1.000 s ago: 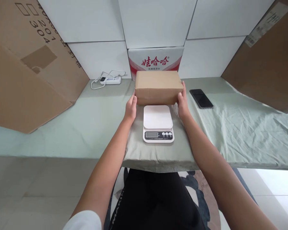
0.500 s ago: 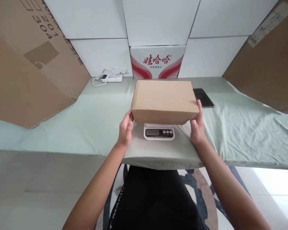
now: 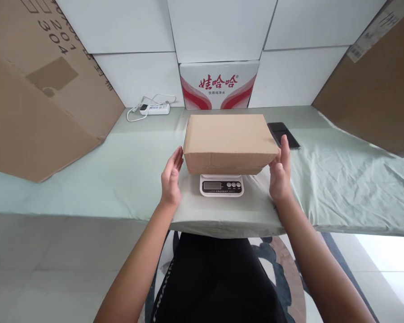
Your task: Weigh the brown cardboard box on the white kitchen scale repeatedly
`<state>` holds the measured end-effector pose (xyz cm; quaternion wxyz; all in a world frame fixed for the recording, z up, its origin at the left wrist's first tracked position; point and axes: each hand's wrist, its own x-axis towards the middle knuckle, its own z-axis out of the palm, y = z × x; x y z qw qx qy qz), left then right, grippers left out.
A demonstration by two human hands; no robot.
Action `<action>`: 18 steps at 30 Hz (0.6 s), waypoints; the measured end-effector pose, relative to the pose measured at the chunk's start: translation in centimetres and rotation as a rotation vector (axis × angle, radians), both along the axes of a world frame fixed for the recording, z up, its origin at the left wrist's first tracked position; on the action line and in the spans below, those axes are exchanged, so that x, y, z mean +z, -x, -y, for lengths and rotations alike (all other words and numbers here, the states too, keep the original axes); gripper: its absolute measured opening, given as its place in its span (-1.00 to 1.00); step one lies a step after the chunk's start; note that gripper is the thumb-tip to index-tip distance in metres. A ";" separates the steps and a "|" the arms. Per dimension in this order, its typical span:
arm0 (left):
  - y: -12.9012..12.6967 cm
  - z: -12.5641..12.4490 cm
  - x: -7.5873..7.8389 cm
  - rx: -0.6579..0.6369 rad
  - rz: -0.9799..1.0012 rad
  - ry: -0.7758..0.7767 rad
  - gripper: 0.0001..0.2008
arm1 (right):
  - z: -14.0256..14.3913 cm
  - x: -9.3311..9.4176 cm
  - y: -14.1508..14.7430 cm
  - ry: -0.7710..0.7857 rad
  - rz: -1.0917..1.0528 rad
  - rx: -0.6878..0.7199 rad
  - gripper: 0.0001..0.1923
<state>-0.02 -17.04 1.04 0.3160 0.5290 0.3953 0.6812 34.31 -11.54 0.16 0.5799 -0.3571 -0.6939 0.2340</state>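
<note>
Writing: The red characters 娃哈哈 are read on the white carton (image 3: 219, 85) stood against the wall; the digits "201" and "304" are seen on the large cardboard sheet (image 3: 37, 89) at left.
Box: A plain brown cardboard box (image 3: 227, 141) is set on the white kitchen scale (image 3: 221, 185), whose platform is covered; only the display and buttons are seen.
Left hand: The left hand (image 3: 171, 179) is held flat and open just beside the box's left end, nothing gripped; contact cannot be told.
Right hand: The right hand (image 3: 280, 175) is held open, fingers upright, at the right end, nothing gripped.
Edges and room: The scale is placed near the front edge of the green-covered worktop (image 3: 121, 179). A dark phone (image 3: 284, 133) is seen just behind the right hand, a power strip (image 3: 153, 109) by the wall.
</note>
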 end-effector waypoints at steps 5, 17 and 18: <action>-0.2 0.0 0.4 -0.077 -0.060 0.031 -0.22 | 0.3 0.3 0.1 0.029 0.007 0.012 -0.09; 0.2 -2.1 3.0 -0.069 -0.035 0.040 -0.24 | -0.2 4.8 1.4 -0.021 0.026 0.012 -0.16; 0.4 -3.3 3.8 -0.055 -0.035 0.018 -0.22 | -1.0 6.0 1.8 -0.038 0.016 0.006 -0.17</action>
